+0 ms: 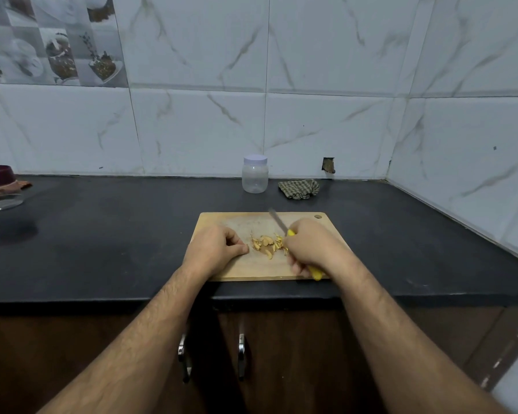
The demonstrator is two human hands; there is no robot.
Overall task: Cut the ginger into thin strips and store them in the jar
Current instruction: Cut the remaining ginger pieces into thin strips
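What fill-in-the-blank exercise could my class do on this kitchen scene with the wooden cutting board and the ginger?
1. The right hand grips a knife with a ____ handle.
2. The clear plastic jar has its white lid ____.
3. The pale ginger pieces lie on the wooden cutting ____.
4. The checked cloth lies to the ____ of the jar.

Missing words: yellow; on; board; right

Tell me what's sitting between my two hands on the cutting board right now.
In the head view, a small pile of cut ginger pieces lies on the cutting board between the left hand and the right hand, which holds the knife.
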